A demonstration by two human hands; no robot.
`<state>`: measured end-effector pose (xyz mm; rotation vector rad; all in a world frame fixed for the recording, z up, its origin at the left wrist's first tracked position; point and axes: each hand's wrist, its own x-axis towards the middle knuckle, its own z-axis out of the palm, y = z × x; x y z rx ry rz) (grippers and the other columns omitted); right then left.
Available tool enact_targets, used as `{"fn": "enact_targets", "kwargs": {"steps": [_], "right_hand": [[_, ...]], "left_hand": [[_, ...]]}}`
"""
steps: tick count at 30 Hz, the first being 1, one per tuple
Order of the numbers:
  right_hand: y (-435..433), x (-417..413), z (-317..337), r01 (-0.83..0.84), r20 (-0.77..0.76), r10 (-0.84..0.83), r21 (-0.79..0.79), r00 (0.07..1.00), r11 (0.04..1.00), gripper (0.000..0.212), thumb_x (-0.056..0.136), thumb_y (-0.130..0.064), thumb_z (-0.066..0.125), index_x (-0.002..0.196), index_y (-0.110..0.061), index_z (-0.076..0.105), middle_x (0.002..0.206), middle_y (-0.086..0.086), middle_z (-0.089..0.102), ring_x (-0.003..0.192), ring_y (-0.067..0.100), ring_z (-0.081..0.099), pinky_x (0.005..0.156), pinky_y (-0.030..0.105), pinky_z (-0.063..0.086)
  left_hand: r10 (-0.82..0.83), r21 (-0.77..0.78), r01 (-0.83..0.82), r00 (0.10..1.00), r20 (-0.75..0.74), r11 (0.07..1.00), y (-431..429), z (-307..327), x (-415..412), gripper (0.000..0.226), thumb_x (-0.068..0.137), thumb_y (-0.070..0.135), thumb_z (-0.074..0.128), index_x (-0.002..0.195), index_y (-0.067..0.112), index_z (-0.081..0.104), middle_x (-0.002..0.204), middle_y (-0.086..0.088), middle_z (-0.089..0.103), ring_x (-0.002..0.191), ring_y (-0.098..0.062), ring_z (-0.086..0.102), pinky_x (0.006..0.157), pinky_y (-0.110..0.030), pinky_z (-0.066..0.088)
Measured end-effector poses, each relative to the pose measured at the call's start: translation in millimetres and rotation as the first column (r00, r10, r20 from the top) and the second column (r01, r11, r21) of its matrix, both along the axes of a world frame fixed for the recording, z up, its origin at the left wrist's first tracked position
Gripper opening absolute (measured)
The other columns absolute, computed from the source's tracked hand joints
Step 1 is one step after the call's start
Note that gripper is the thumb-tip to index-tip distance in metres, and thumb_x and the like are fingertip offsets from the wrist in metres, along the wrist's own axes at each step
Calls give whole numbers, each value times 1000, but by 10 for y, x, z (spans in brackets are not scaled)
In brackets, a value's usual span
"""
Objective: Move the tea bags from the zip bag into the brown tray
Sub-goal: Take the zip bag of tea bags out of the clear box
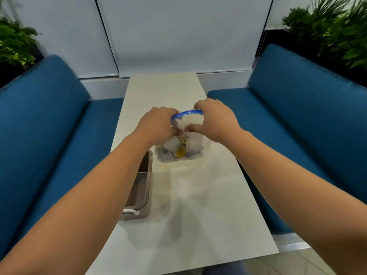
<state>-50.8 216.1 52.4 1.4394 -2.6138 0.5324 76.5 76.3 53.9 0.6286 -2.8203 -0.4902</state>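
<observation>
A clear zip bag (195, 144) with a blue zip strip stands upright on the middle of the pale table (198, 205). Several tea bags (179, 150), white with yellow tags, lie inside its lower part. My left hand (158, 125) grips the left side of the bag's mouth. My right hand (215, 121) grips the right side, and the blue strip arcs between the two hands. The brown tray (144, 193) lies at the table's left edge, near the bag, partly hidden under my left forearm. A white item sits at the tray's near end.
Blue cushioned benches (297, 108) run along both sides of the narrow table. White wall panels close the far end. Green plants (333, 30) stand behind each bench back. The table's near edge lies just below my forearms.
</observation>
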Motion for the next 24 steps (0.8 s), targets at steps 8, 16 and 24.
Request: {"fn": "enact_targets", "kwargs": {"steps": [8,16,24], "right_hand": [[645,311,-716,5,291,-18,44,957,999,60,78,-54,82,121,-19,60,110,-3,60,96,21,57,83,35,47],[1047,427,-1526,-4,461,-33,77,887,997,54,82,-46,82,125,-20,62,112,-7,57,95,15,56,85,26,46],[1258,409,-1847,-24,523,3,32,852,999,58,85,-42,82,133,-22,58,120,-6,58,101,13,58,86,21,43]], "left_hand": [[-15,182,-4,995,103,983,545,-767,341,28,80,35,76,105,30,66,97,7,71,86,-20,64,81,-43,54],[54,208,-95,980,193,974,1021,-1506,513,39,84,37,68,123,36,62,105,3,71,94,-21,64,82,-36,53],[98,160,-137,968,231,978,1185,-1636,495,50,87,37,68,135,36,54,118,5,69,101,-19,63,87,-31,52]]}}
